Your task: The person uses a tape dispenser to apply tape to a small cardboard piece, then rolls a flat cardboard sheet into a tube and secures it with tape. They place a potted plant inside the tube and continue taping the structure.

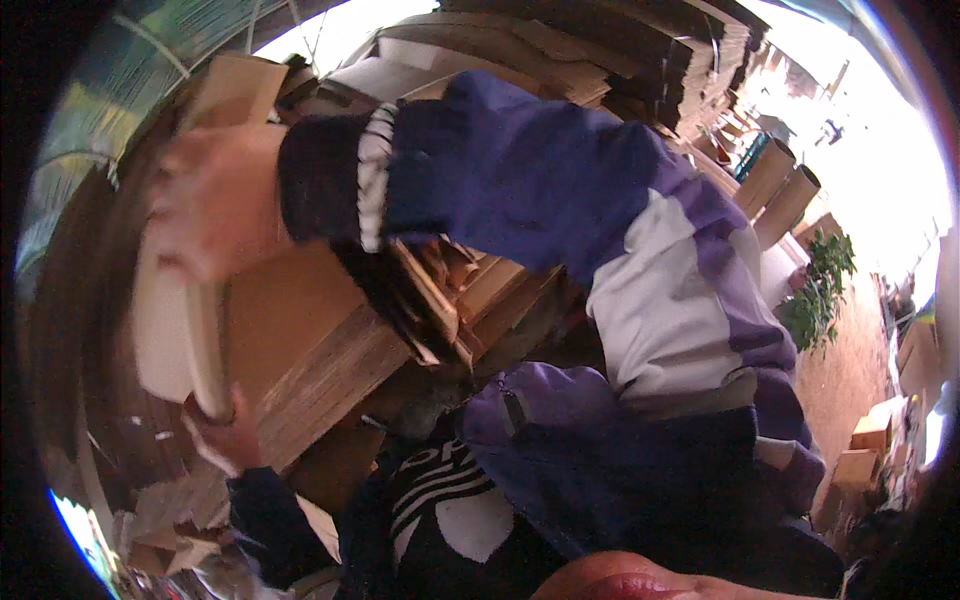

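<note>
A pale folded piece of cardboard (pixel 165 330) stands on edge at the left, beside a stack of flat brown cardboard (pixel 300 320). My left hand (pixel 228 435) is closed round its lower end, fingers and thumb on either side of the edge. Above it, my right hand (pixel 225 200) reaches across from the right and overlaps the cardboard's upper end. Motion smears its fingers, so whether they grip the piece cannot be told. My right sleeve hides part of the stacks behind.
Tall piles of flattened cardboard (pixel 690 70) rise at the back. Two cardboard tubes (pixel 780 195) and a leafy green plant (pixel 822 285) stand to the right. Small boxes (pixel 858 468) lie at the far right. Torn cardboard scraps (pixel 455 285) lie under my right arm.
</note>
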`<state>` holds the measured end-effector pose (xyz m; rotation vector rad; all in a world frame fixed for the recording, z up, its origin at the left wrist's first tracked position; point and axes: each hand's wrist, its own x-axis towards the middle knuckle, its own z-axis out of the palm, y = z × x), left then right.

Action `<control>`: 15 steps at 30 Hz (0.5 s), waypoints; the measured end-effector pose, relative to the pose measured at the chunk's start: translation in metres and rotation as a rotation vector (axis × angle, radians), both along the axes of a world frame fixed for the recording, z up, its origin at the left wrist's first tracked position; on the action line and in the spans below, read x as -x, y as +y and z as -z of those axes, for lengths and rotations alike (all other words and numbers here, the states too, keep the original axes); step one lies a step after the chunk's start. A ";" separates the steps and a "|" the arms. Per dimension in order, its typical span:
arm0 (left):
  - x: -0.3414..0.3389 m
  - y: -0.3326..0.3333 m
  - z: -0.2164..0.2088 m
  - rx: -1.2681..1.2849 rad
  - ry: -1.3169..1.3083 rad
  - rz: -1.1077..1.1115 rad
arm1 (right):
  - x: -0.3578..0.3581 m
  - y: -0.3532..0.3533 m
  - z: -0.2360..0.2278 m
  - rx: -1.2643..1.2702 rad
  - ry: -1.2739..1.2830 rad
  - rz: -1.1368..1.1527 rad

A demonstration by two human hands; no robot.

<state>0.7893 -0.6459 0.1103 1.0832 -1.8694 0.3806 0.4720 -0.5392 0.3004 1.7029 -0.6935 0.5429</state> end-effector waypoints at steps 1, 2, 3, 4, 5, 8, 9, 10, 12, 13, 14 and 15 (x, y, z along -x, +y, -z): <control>0.010 0.007 -0.010 0.037 0.101 -0.036 | -0.004 0.021 -0.008 0.135 0.048 0.014; 0.020 0.014 -0.021 0.179 0.093 -0.029 | -0.001 0.049 -0.009 0.281 0.000 0.033; 0.032 0.020 -0.031 0.326 0.097 -0.023 | 0.010 0.080 -0.009 0.200 0.036 0.118; 0.051 0.028 -0.037 0.366 0.044 0.033 | 0.024 0.114 -0.007 0.234 0.017 0.087; 0.072 0.038 -0.041 0.415 0.003 0.089 | 0.037 0.148 -0.003 0.169 0.007 0.187; 0.158 0.064 -0.052 0.505 -0.048 0.423 | 0.076 0.249 0.017 0.171 -0.060 0.611; 0.188 0.077 -0.053 0.409 -0.099 0.563 | 0.087 0.279 0.027 0.221 -0.065 0.758; 0.217 0.089 -0.055 0.426 -0.125 0.665 | 0.097 0.307 0.038 0.215 -0.099 0.879; 0.278 0.115 -0.057 0.281 -0.112 0.919 | 0.116 0.356 0.064 0.175 -0.240 1.060; 0.307 0.130 -0.055 0.217 -0.159 1.051 | 0.126 0.380 0.078 0.140 -0.307 1.099; 0.335 0.146 -0.050 0.172 -0.226 1.093 | 0.135 0.399 0.093 0.138 -0.357 1.135; 0.364 0.163 -0.042 0.251 -0.326 1.087 | 0.145 0.420 0.109 0.087 -0.414 1.194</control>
